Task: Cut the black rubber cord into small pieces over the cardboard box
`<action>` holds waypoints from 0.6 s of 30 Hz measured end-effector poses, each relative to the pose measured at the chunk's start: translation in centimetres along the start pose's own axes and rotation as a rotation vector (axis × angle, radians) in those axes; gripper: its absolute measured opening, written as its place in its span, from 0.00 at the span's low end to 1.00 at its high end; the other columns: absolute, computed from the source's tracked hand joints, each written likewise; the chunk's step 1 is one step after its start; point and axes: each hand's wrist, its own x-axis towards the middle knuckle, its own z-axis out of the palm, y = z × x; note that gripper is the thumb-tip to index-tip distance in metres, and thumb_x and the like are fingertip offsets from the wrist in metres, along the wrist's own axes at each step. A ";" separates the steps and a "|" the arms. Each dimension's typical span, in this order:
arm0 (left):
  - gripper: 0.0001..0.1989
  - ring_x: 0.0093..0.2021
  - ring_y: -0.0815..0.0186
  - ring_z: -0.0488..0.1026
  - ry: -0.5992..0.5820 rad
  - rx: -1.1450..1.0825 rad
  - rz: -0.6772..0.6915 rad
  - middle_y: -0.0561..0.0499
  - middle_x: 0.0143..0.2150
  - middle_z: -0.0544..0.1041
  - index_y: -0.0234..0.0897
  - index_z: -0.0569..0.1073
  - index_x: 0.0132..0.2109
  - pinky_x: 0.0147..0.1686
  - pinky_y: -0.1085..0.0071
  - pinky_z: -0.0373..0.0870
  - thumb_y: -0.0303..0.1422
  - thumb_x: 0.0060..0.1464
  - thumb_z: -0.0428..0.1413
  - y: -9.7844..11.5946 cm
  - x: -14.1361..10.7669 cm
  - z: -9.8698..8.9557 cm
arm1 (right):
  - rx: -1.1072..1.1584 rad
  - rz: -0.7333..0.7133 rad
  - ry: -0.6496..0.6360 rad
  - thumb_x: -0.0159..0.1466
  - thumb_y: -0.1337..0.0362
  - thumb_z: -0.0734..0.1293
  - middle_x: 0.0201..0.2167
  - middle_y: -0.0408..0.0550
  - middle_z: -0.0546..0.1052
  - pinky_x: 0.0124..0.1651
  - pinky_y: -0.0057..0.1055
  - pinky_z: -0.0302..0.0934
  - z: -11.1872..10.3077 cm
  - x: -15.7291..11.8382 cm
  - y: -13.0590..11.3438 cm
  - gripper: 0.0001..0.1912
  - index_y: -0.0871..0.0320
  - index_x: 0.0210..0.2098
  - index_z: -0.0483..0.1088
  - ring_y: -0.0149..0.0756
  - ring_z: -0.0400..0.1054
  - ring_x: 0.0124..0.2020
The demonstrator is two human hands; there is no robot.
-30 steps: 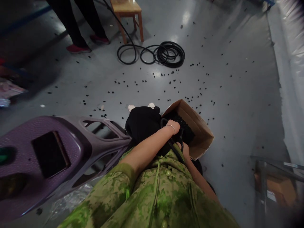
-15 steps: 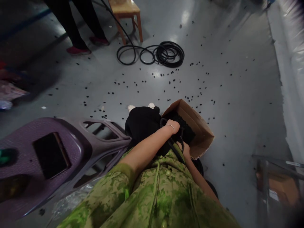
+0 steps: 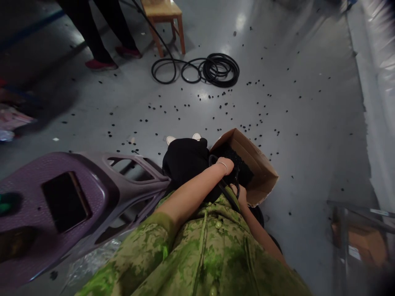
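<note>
An open cardboard box stands right of my black-clad legs, with a mass of small black pieces inside. Over its near left side, my left hand is closed on a black hose, a bracelet round the wrist. Just below and to the right, my right hand has its fingers curled round a looped part of the same dark hose. The fingertips of both hands are partly hidden.
A purple plastic stool with a phone stands left. Ahead lie a coiled black hose and scattered small black rings. A wooden chair and a person's legs are beyond. A clear bin sits lower right.
</note>
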 end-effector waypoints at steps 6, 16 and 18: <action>0.15 0.50 0.55 0.73 0.046 0.008 -0.031 0.34 0.49 0.76 0.30 0.77 0.49 0.47 0.64 0.69 0.25 0.57 0.51 0.0 -0.4 -0.3 | -0.022 -0.004 0.021 0.50 0.38 0.60 0.15 0.42 0.63 0.26 0.28 0.51 0.0 0.1 0.5 0.27 0.57 0.15 0.60 0.31 0.56 0.22; 0.17 0.49 0.56 0.72 0.210 -0.030 -0.152 0.33 0.51 0.72 0.28 0.74 0.52 0.47 0.63 0.65 0.25 0.59 0.47 0.0 -0.7 -0.8 | 0.083 0.044 -0.050 0.49 0.44 0.61 0.23 0.47 0.74 0.34 0.32 0.60 0.1 0.0 0.4 0.22 0.57 0.21 0.68 0.39 0.66 0.28; 0.17 0.50 0.55 0.72 0.219 -0.040 -0.176 0.33 0.50 0.73 0.29 0.74 0.52 0.49 0.61 0.64 0.26 0.59 0.48 0.0 -0.9 -1.0 | 0.098 0.013 -0.087 0.50 0.46 0.61 0.24 0.47 0.75 0.35 0.31 0.61 -0.1 -0.2 0.2 0.20 0.57 0.23 0.70 0.39 0.67 0.30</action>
